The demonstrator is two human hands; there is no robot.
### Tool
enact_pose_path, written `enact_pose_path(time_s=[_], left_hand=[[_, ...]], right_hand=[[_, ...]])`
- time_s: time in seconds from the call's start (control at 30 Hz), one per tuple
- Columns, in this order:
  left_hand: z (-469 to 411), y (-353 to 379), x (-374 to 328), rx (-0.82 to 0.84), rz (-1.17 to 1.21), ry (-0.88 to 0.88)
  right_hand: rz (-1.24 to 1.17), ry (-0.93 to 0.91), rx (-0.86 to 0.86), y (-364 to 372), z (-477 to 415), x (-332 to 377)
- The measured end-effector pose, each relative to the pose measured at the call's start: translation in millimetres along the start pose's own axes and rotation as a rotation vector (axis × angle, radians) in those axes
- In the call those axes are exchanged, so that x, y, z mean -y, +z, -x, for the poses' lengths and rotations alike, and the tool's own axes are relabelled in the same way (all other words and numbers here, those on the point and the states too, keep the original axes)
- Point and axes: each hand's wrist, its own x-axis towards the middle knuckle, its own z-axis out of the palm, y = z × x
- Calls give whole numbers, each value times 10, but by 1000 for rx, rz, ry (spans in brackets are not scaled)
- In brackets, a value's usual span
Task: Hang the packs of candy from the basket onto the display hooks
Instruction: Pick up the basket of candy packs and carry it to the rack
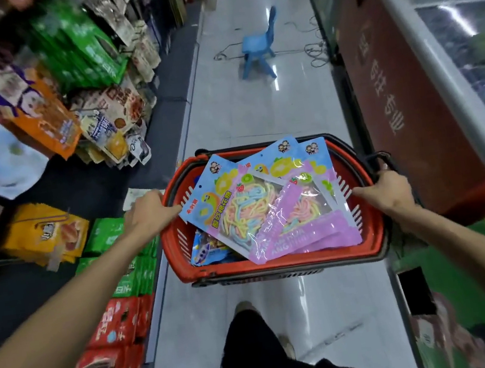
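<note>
- Fingers of our left hand curl over the left rim of the basket, gripping it; one fingertip lies just beside the corner of the top pack.
- On the other side, our right hand grips the right rim, its index finger stretched forward along the edge while the rest wrap round by the black handle.
- From the head view, the candy packs are all in the basket: three big ones fanned across the top, overlapping, and a few small blue packs beneath them.
- We judge the task hardly begun: no pack is in either hand, and everything waits to be hung.
- Each big pack lies flat but skewed, its long axis running from far-left to near-right; the header end with the hang hole points away from us, the purple bottom edge toward us.
- To our left, the display rack carries other hanging goods; its hooks are too blurred for us to make out.
</note>
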Motion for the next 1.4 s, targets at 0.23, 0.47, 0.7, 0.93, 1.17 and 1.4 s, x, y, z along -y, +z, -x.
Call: enact_pose_path(time_s=[0.23, 0.47, 0.7, 0.93, 1.17, 1.4], left_hand=[[-1607, -59, -492, 11, -31, 30], [-3244, -283, -1013, 60, -22, 23], [-4625, -552, -1682, 43, 132, 6], [-6053, -617, -2493, 46, 112, -15], [-7263, -675, -3289, 28, 19, -52], [-8340, -706, -3899, 33, -10, -37]], right_hand=[[-8, 30, 14, 204, -1431, 699], [24, 53, 16, 246, -2832, 1615], [18, 59, 18, 165, -4178, 2282], [1, 56, 43, 197, -5846, 2786], [17, 15, 94, 66, -7432, 3344], [67, -83, 142, 26, -8801, 3924]])
